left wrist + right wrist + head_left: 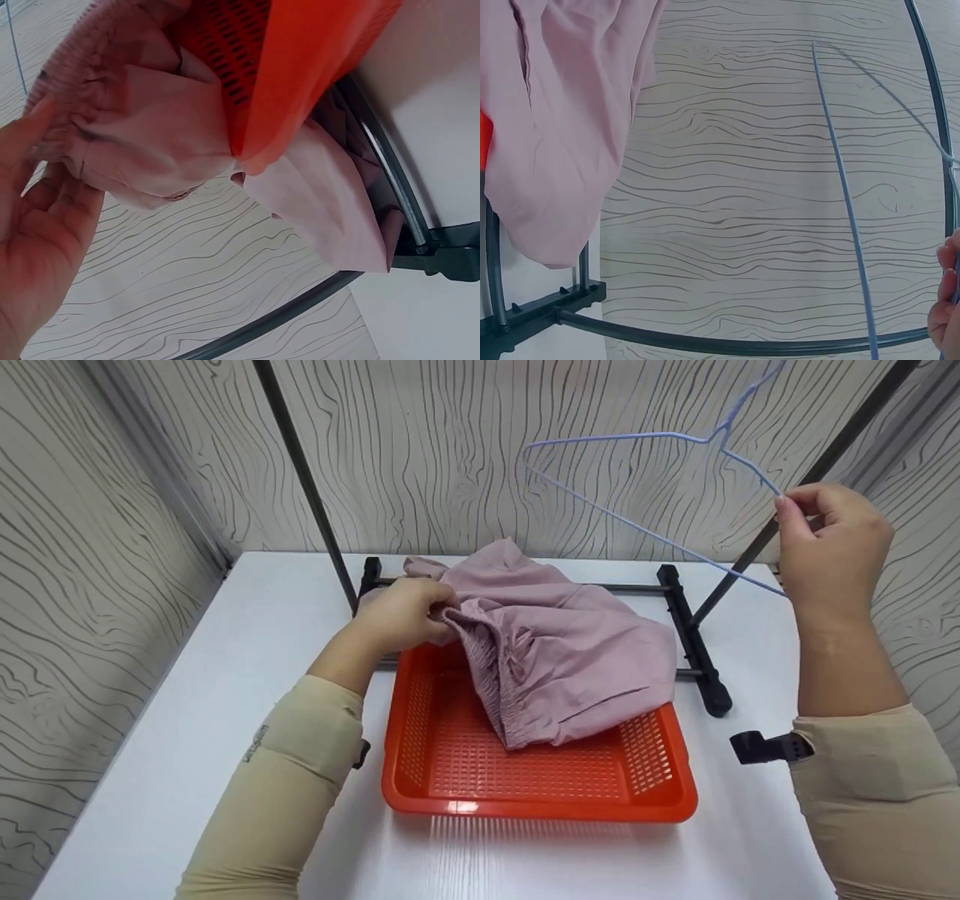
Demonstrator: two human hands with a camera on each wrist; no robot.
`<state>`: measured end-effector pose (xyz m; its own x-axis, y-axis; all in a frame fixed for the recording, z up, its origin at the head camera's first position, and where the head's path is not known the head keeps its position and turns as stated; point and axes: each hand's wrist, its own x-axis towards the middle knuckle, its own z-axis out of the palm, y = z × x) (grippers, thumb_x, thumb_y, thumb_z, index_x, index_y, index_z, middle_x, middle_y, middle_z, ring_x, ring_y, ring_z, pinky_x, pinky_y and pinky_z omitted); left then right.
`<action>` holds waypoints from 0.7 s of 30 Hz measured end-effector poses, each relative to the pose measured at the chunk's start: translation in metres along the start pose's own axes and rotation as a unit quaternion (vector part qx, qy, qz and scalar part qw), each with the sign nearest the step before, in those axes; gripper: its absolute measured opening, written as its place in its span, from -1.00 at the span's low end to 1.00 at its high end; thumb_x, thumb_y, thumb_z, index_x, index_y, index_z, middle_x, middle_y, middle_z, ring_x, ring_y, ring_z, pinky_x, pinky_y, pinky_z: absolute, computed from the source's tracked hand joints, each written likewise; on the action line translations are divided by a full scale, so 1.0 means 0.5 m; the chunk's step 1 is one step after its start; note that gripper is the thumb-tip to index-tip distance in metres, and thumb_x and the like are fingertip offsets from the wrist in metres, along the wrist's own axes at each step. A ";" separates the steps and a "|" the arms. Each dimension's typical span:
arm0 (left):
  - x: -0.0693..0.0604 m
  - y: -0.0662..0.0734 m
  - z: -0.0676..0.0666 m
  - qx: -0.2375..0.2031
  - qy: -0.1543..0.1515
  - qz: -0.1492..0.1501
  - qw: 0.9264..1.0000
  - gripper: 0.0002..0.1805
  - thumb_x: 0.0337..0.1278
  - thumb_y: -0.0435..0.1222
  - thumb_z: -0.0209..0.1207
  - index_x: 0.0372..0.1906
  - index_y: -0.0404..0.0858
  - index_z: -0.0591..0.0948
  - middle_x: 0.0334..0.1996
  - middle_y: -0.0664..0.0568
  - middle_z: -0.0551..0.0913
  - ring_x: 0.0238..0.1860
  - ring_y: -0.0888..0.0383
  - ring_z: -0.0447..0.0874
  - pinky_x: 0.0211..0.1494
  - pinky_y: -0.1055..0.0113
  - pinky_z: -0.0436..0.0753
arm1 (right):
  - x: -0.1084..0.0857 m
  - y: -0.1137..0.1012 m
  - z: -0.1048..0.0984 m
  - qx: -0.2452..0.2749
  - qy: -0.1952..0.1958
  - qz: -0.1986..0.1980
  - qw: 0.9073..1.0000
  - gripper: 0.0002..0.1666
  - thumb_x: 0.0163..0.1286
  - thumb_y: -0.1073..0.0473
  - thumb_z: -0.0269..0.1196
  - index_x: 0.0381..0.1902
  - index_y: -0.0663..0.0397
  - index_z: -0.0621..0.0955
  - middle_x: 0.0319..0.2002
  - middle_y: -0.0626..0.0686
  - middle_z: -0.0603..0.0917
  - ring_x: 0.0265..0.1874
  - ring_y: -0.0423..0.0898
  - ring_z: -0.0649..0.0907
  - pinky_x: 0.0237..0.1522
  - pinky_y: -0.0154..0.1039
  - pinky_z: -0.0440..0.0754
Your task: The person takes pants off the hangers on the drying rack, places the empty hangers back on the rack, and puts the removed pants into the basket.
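Note:
Pink pants (pixel 592 652) with a gathered elastic waistband and a drawstring bow drape over the back of a red plastic basket (pixel 540 810). My left hand (pixel 401 619) pinches the edge of the waistband, lifting it so the opening faces the basket. In the left wrist view the thumb lies against the gathered band (pixel 71 97). My right hand (pixel 836 547) holds a thin blue wire hanger (pixel 622 517) by its right side, up in the air to the right of the pants. The hanger's hook points up, and its frame is apart from the cloth.
A black metal rack stands behind the basket, its foot (pixel 694 645) on the white table (pixel 247 697) and its upright pole (pixel 307 480) rising on the left. Wood-grain patterned panels (pixel 450 457) enclose the back and sides. Part of the pants hangs over the rack's lower bars.

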<state>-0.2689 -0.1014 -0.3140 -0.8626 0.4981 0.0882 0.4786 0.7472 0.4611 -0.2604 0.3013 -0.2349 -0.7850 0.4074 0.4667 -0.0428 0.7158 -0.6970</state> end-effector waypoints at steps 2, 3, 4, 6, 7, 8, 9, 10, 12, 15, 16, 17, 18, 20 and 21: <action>-0.002 0.001 0.004 0.009 -0.013 0.021 1.000 -0.86 -0.12 -0.31 0.29 -0.35 -0.14 0.61 -0.47 0.13 0.52 -0.42 0.18 0.41 -0.34 0.31 0.41 | 0.004 0.005 -0.002 0.001 -0.011 0.018 1.000 -0.72 0.31 0.00 0.12 -0.16 -0.02 0.65 -0.38 -0.30 0.45 -0.36 -0.37 0.39 -0.33 -0.48 0.34; -0.003 0.001 0.006 0.014 -0.018 0.029 0.999 -0.85 -0.12 -0.30 0.30 -0.34 -0.15 0.62 -0.46 0.14 0.53 -0.42 0.19 0.41 -0.33 0.31 0.42 | 0.006 0.007 -0.003 0.001 -0.016 0.024 1.000 -0.71 0.31 0.00 0.11 -0.15 -0.03 0.65 -0.37 -0.30 0.45 -0.36 -0.36 0.39 -0.34 -0.48 0.35; -0.004 0.001 0.008 0.018 -0.025 0.035 0.999 -0.85 -0.11 -0.29 0.31 -0.34 -0.15 0.62 -0.44 0.14 0.54 -0.41 0.19 0.42 -0.31 0.31 0.43 | 0.008 0.011 -0.004 -0.001 -0.021 0.028 0.999 -0.71 0.32 0.00 0.10 -0.14 -0.03 0.64 -0.37 -0.30 0.45 -0.36 -0.36 0.39 -0.35 -0.49 0.36; -0.005 0.003 0.011 0.020 -0.040 0.044 0.998 -0.83 -0.10 -0.28 0.32 -0.31 -0.16 0.63 -0.40 0.13 0.57 -0.38 0.19 0.43 -0.25 0.30 0.45 | 0.012 0.017 -0.004 -0.002 -0.024 0.034 0.999 -0.70 0.32 0.00 0.09 -0.12 -0.02 0.63 -0.38 -0.30 0.46 -0.37 -0.36 0.39 -0.37 -0.52 0.37; -0.005 0.004 0.013 0.017 -0.049 0.046 0.998 -0.83 -0.10 -0.27 0.32 -0.31 -0.16 0.63 -0.39 0.13 0.57 -0.37 0.19 0.44 -0.22 0.29 0.46 | 0.015 0.020 -0.005 -0.002 -0.025 0.037 0.999 -0.70 0.33 0.01 0.09 -0.11 -0.02 0.63 -0.38 -0.31 0.46 -0.37 -0.36 0.39 -0.38 -0.53 0.37; -0.006 0.005 0.014 0.015 -0.058 0.049 0.997 -0.82 -0.10 -0.27 0.33 -0.31 -0.16 0.63 -0.37 0.12 0.58 -0.35 0.19 0.45 -0.19 0.28 0.46 | 0.017 0.022 -0.005 0.002 -0.025 0.042 0.999 -0.71 0.33 0.02 0.08 -0.10 -0.02 0.62 -0.38 -0.31 0.47 -0.37 -0.36 0.40 -0.38 -0.55 0.38; -0.006 0.006 0.016 0.010 -0.068 0.050 0.996 -0.82 -0.10 -0.27 0.33 -0.31 -0.16 0.62 -0.36 0.12 0.58 -0.33 0.19 0.46 -0.17 0.28 0.47 | 0.020 0.025 -0.005 0.006 -0.026 0.049 0.998 -0.71 0.33 0.02 0.08 -0.10 -0.03 0.62 -0.38 -0.30 0.48 -0.36 -0.36 0.41 -0.37 -0.56 0.38; -0.006 0.007 0.019 0.007 -0.078 0.053 0.996 -0.82 -0.10 -0.28 0.33 -0.31 -0.17 0.62 -0.35 0.12 0.59 -0.32 0.18 0.46 -0.15 0.28 0.47 | 0.022 0.027 -0.005 0.012 -0.024 0.054 0.998 -0.72 0.33 0.04 0.08 -0.09 -0.03 0.61 -0.38 -0.30 0.49 -0.36 -0.37 0.42 -0.37 -0.57 0.39; -0.006 0.009 0.024 0.003 -0.095 0.058 0.994 -0.82 -0.10 -0.31 0.32 -0.31 -0.18 0.62 -0.35 0.11 0.59 -0.31 0.18 0.46 -0.13 0.27 0.47 | 0.026 0.030 -0.005 0.018 -0.021 0.065 0.998 -0.72 0.34 0.05 0.07 -0.07 -0.04 0.60 -0.36 -0.29 0.50 -0.36 -0.37 0.43 -0.34 -0.58 0.40; -0.006 0.010 0.034 0.013 -0.116 0.066 0.991 -0.81 -0.13 -0.33 0.32 -0.31 -0.19 0.62 -0.35 0.10 0.58 -0.31 0.17 0.45 -0.12 0.26 0.47 | 0.030 0.032 -0.003 0.019 -0.010 0.071 0.997 -0.71 0.36 0.07 0.04 -0.04 -0.02 0.58 -0.36 -0.29 0.49 -0.36 -0.39 0.43 -0.30 -0.56 0.40; -0.006 0.010 0.038 0.017 -0.122 0.067 0.990 -0.81 -0.13 -0.34 0.33 -0.31 -0.19 0.62 -0.35 0.10 0.58 -0.31 0.17 0.44 -0.12 0.26 0.46 | 0.031 0.032 -0.002 0.018 -0.008 0.074 0.997 -0.71 0.37 0.08 0.04 -0.03 -0.02 0.58 -0.37 -0.30 0.48 -0.36 -0.40 0.43 -0.29 -0.56 0.40; -0.006 0.009 0.041 0.022 -0.127 0.068 0.989 -0.81 -0.14 -0.33 0.33 -0.31 -0.19 0.62 -0.35 0.10 0.58 -0.31 0.17 0.44 -0.12 0.26 0.46 | 0.032 0.032 -0.002 0.014 -0.006 0.075 0.997 -0.70 0.37 0.08 0.02 -0.02 -0.02 0.57 -0.37 -0.30 0.47 -0.35 -0.41 0.43 -0.27 -0.55 0.40; -0.007 0.009 0.045 0.024 -0.131 0.069 0.989 -0.80 -0.14 -0.33 0.33 -0.31 -0.18 0.62 -0.36 0.10 0.58 -0.31 0.17 0.44 -0.12 0.27 0.46 | 0.034 0.032 -0.002 0.015 -0.005 0.077 0.997 -0.70 0.38 0.08 0.02 -0.01 -0.02 0.57 -0.38 -0.31 0.46 -0.36 -0.41 0.43 -0.26 -0.55 0.40; -0.008 0.008 0.052 0.028 -0.141 0.066 0.987 -0.80 -0.14 -0.32 0.34 -0.31 -0.18 0.61 -0.36 0.10 0.57 -0.32 0.17 0.44 -0.13 0.27 0.46 | 0.039 0.031 -0.003 0.014 -0.007 0.082 0.997 -0.69 0.39 0.10 0.00 0.01 -0.02 0.55 -0.38 -0.31 0.45 -0.35 -0.41 0.43 -0.25 -0.55 0.41; -0.008 0.007 0.055 0.030 -0.145 0.064 0.987 -0.80 -0.14 -0.32 0.34 -0.31 -0.18 0.61 -0.37 0.11 0.57 -0.32 0.17 0.44 -0.13 0.27 0.46 | 0.041 0.031 -0.003 0.014 -0.009 0.085 0.996 -0.69 0.39 0.10 0.00 0.02 -0.02 0.55 -0.38 -0.32 0.45 -0.35 -0.41 0.42 -0.24 -0.55 0.41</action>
<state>-0.2591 -0.0887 -0.3369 -0.7157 0.6884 -0.1179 0.5968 0.6904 0.4089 -0.2764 0.3216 -0.2351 -0.7933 0.5108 0.3314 0.0747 0.6217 -0.7797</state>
